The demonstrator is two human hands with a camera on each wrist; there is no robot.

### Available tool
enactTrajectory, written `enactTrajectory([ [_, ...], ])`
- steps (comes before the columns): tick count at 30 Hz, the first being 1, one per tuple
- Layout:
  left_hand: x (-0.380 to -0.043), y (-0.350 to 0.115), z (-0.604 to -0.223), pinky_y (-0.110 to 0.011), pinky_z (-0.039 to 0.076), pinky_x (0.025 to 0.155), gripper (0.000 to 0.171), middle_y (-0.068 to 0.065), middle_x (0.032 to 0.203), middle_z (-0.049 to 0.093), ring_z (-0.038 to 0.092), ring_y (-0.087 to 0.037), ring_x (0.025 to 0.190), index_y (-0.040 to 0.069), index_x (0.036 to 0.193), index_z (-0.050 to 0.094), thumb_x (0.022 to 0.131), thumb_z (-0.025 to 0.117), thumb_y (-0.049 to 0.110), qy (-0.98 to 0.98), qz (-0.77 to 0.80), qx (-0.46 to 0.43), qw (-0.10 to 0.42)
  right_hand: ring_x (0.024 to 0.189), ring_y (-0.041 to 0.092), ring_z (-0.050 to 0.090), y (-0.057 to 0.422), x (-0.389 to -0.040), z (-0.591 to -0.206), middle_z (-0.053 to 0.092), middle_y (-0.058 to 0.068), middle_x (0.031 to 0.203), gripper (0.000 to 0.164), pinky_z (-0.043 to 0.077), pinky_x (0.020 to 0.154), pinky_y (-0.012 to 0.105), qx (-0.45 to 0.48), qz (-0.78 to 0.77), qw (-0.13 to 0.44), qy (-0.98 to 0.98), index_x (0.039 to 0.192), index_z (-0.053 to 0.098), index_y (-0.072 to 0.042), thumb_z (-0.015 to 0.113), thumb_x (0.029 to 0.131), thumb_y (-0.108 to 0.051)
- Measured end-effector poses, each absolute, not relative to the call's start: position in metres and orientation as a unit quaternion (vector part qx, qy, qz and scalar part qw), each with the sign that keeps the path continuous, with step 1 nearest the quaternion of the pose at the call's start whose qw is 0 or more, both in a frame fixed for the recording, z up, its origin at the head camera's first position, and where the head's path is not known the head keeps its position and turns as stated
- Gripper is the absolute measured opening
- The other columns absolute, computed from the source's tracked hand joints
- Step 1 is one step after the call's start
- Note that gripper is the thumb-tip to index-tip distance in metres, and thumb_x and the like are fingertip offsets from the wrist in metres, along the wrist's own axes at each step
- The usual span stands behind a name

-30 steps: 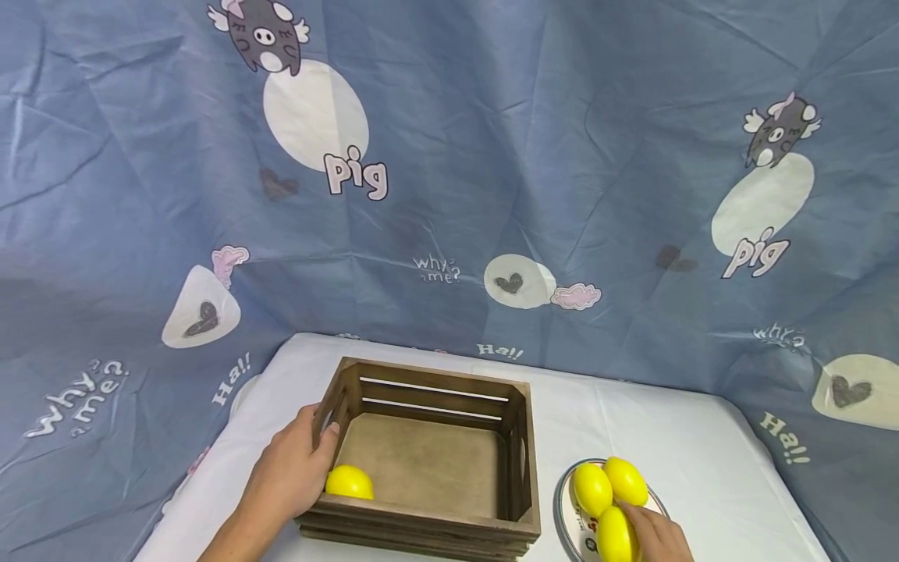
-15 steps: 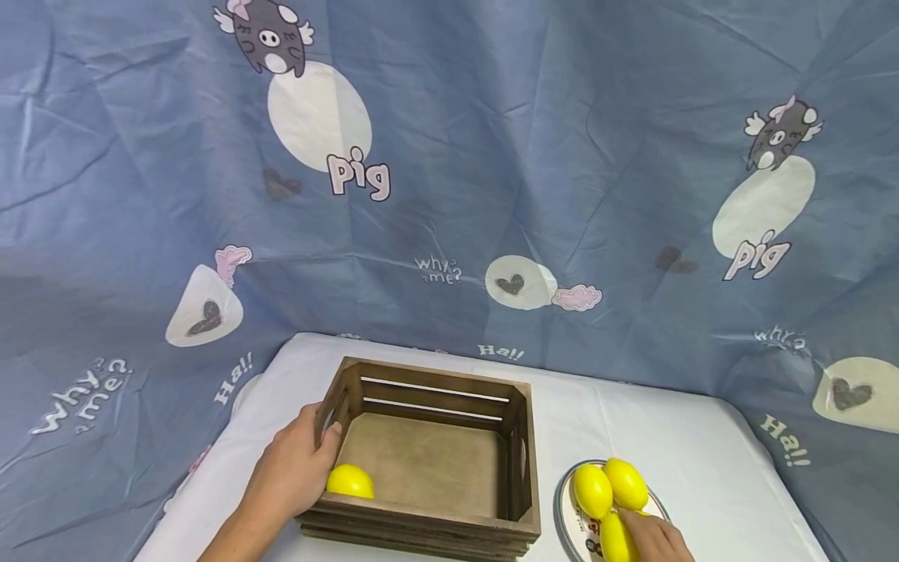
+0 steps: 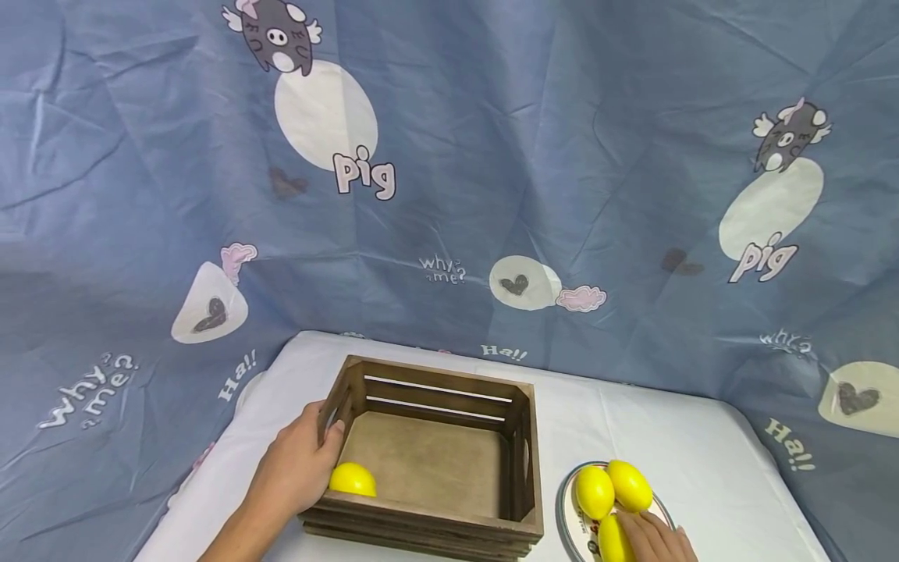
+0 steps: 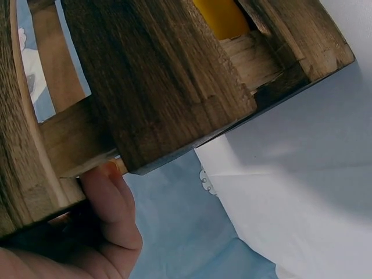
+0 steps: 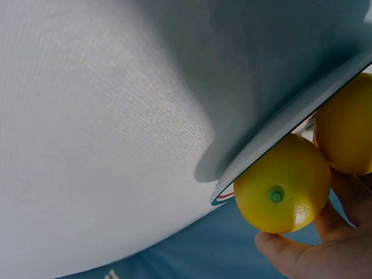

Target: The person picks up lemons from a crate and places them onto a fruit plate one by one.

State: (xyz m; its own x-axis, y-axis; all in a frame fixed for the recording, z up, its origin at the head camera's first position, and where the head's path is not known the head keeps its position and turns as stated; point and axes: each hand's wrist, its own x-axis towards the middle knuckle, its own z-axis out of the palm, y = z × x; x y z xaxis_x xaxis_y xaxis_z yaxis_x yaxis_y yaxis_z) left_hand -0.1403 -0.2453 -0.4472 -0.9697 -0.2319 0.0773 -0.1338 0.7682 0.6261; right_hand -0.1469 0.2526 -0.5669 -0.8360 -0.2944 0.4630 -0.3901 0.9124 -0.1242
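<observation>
My left hand (image 3: 298,460) grips the left end of a brown slatted wooden crate (image 3: 428,523), thumb inside the wall and fingers at the handle slot. One yellow lemon (image 3: 353,479) lies in the crate's near left corner. To the right, a round plate (image 3: 570,515) with a dark rim bears three lemons. Two of them, a left lemon (image 3: 595,492) and a back lemon (image 3: 630,485), rest side by side. My right hand (image 3: 660,538) holds the front lemon (image 3: 613,538), fingers over its right side. From the right wrist, a lemon with a green tip (image 5: 282,183) shows close against the thumb.
A white cloth (image 3: 562,414) covers the table under crate and plate. Behind and on both sides hangs a blue printed curtain (image 3: 449,195). The crate's right wall (image 3: 525,460) stands between its inside and the plate.
My right hand's fingers have shifted farther over the front lemon, which has moved slightly on the plate. The left hand keeps its grip on the crate. The head view has turned slightly.
</observation>
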Motion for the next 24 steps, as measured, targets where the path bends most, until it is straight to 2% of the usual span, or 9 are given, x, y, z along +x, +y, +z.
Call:
enactTrajectory([
  [2, -0.1405, -0.2454, -0.4474, -0.064, 0.054, 0.084, 0.049, -0.025, 0.119, 0.07, 0.068, -0.047, 0.109, -0.008, 0.143, 0.051, 0.109, 0.052, 0.028, -0.937, -0.327, 0.097, 0.075, 0.115, 0.031, 0.06, 0.2534, -0.1487, -0.5665, 0.071, 0.009, 0.118, 0.07, 0.035, 0.099, 0.081, 0.179, 0.101, 0.222, -0.953, 0.122, 0.069, -0.006, 0.09, 0.073, -0.052],
  [3, -0.1406, -0.2454, -0.4474, -0.064, 0.054, 0.084, 0.049, -0.025, 0.119, 0.07, 0.068, -0.047, 0.109, -0.008, 0.143, 0.051, 0.109, 0.052, 0.028, -0.937, -0.327, 0.098, 0.075, 0.115, 0.03, 0.061, 0.2539, -0.1496, -0.566, 0.071, 0.008, 0.117, 0.07, 0.041, 0.092, 0.079, 0.178, 0.097, 0.22, -0.954, 0.122, 0.07, -0.007, 0.089, 0.073, -0.054],
  [5, -0.1407, -0.2454, -0.4476, -0.063, 0.054, 0.083, 0.049, -0.024, 0.118, 0.07, 0.068, -0.046, 0.108, -0.008, 0.143, 0.051, 0.109, 0.052, 0.028, -0.937, -0.328, 0.098, 0.074, 0.114, 0.029, 0.061, 0.2549, -0.1513, -0.5647, 0.072, 0.005, 0.117, 0.07, 0.045, 0.086, 0.075, 0.178, 0.086, 0.217, -0.956, 0.121, 0.071, -0.008, 0.087, 0.075, -0.058],
  [10, -0.1408, -0.2449, -0.448, -0.063, 0.054, 0.084, 0.049, -0.024, 0.118, 0.071, 0.069, -0.046, 0.108, -0.007, 0.143, 0.051, 0.108, 0.052, 0.027, -0.936, -0.329, 0.099, 0.077, 0.113, 0.027, 0.061, 0.2569, -0.1538, -0.5656, 0.07, 0.004, 0.118, 0.076, 0.048, 0.084, 0.072, 0.182, 0.063, 0.216, -0.957, 0.123, 0.071, -0.01, 0.084, 0.075, -0.067],
  [17, -0.1402, -0.2447, -0.4482, -0.064, 0.054, 0.085, 0.049, -0.025, 0.12, 0.07, 0.068, -0.046, 0.109, -0.006, 0.144, 0.051, 0.109, 0.051, 0.028, -0.935, -0.331, 0.104, 0.076, 0.113, 0.032, 0.058, 0.2554, -0.1544, -0.5684, 0.067, 0.005, 0.118, 0.081, 0.048, 0.082, 0.067, 0.163, 0.049, 0.221, -0.96, 0.122, 0.071, -0.013, 0.086, 0.066, -0.07],
  [24, -0.1405, -0.2443, -0.4482, -0.064, 0.054, 0.085, 0.049, -0.026, 0.122, 0.069, 0.068, -0.048, 0.11, -0.007, 0.144, 0.051, 0.109, 0.051, 0.028, -0.934, -0.332, 0.102, 0.077, 0.12, 0.04, 0.054, 0.2542, -0.1533, -0.5697, 0.064, 0.01, 0.128, 0.089, 0.042, 0.087, 0.077, 0.134, 0.043, 0.204, -0.969, 0.128, 0.069, -0.013, 0.072, 0.073, -0.083],
])
